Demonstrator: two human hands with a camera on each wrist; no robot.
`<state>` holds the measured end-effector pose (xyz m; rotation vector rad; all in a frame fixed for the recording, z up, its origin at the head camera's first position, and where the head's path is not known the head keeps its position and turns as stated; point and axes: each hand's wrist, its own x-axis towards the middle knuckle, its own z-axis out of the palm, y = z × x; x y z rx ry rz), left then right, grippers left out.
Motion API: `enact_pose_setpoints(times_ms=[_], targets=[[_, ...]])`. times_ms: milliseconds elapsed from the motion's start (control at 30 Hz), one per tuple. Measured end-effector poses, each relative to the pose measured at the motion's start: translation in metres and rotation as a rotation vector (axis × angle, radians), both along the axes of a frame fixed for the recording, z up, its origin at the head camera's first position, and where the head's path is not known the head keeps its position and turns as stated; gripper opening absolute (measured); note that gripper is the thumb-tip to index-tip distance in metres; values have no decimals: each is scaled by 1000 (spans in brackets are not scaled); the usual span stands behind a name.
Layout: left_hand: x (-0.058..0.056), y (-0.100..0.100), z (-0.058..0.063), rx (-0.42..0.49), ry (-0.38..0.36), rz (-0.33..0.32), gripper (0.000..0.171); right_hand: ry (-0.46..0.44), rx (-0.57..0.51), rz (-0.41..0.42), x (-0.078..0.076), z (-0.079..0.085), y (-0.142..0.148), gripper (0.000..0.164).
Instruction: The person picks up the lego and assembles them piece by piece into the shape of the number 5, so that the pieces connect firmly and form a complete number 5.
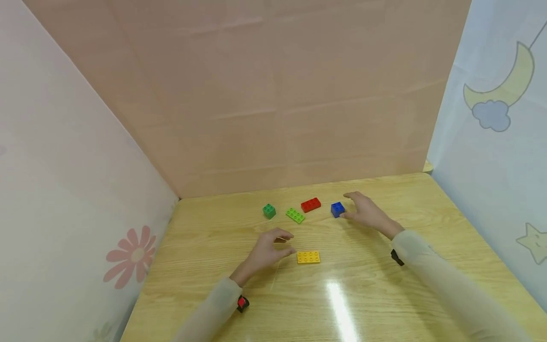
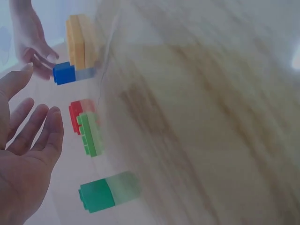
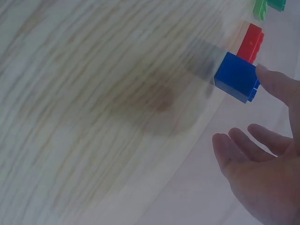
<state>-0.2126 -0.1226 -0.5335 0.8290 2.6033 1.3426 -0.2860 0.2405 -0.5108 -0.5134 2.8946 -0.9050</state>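
Note:
My left hand [image 1: 267,249] hovers over the table with thumb and fingers spread apart, holding nothing. Just right of its thumb lies a flat yellow brick [image 1: 308,257]. Farther back, my right hand [image 1: 366,212] is at a blue brick [image 1: 337,209], its thumb close to the near side and its fingers apart beyond. In the right wrist view the thumb appears beside the studded side of the blue brick [image 3: 236,77]; whether it touches cannot be told. Left of the blue brick lie a red brick [image 1: 310,204], a light green brick [image 1: 295,215] and a dark green brick [image 1: 269,211].
The wooden table [image 1: 205,247] meets a tan back panel [image 1: 273,109]. A white wall with a flower [image 1: 136,255] stands at the left, and one with a moon [image 1: 514,80] at the right. Light glares on the near tabletop.

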Motion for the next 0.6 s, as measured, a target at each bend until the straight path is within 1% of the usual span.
enact_pose_setpoints(times_ms=[200,367,600], targets=[[3,3,1,-39,-5,-2,41,-10,-5,-7,0,-4,-6,73],[5,7,1,-45,-14,-32,41,-26,-16,-20,-1,-9,-10,72],[7,15,-2,-105,-35,-41,44,-69,-41,-43,-1,-14,-14,72]])
